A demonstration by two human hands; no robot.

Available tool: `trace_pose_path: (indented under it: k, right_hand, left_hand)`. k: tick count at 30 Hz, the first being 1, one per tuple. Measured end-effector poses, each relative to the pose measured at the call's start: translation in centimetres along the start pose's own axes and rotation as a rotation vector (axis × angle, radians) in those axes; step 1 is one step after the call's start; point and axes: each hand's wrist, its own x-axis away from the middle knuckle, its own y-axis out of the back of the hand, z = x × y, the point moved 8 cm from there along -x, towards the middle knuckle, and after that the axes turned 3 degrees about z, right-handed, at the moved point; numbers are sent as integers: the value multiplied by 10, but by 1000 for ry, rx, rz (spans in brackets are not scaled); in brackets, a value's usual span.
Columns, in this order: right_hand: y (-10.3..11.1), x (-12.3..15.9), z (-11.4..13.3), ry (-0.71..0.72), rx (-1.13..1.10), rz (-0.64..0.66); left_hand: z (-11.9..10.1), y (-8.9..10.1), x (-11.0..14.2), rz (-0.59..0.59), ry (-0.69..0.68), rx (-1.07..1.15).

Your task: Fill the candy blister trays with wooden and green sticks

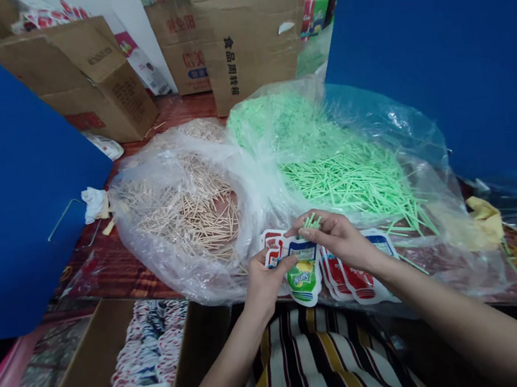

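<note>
Pinched in my left hand (264,282) are flat bottle-shaped packets: a green-and-yellow Sprite packet (303,279) in front, a red-and-white packet (274,247) behind it. My right hand (342,242) is closed on a small bunch of light-green sticks (312,220), just above the Sprite packet's top edge. Below the right wrist lie red bottle-shaped packets (357,283) and a blue-edged one (380,242), partly covered by the forearm. Beyond my hands, clear plastic bags hold a heap of green sticks (350,177) on the right and tan sticks (196,211) on the left.
An open cardboard box (78,378) at lower left holds stacked rows of packets (143,364). Cardboard cartons (256,40) stand along the back. Blue panels (456,38) flank the reddish wooden table (117,272). A yellow crumpled piece (486,220) and rubber bands lie at right.
</note>
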Motion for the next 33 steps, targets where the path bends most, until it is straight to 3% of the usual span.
trace_pose_path:
  k: [4, 9, 13, 18, 22, 27, 33]
  right_hand:
    - [4, -3, -5, -13, 5, -54]
    - [0, -4, -8, -67, -63, 8]
    - [-4, -4, -5, -74, -9, 60]
    - [-4, 0, 3, 65, 109, 52]
    - [-1, 5, 6, 90, 251, 42]
    - [-6, 11, 20, 236, 476, 120]
    - [-8, 13, 21, 335, 468, 115]
  left_hand:
    - [2, 2, 0, 8, 24, -26]
    - [6, 12, -3, -21, 44, -22]
    - [4, 12, -6, 26, 37, -8]
    - [-2, 10, -5, 43, 17, -11]
    - [-5, 11, -3, 13, 48, -3]
    - [-9, 12, -1, -6, 69, 1]
    - [-14, 11, 0, 2, 36, 30]
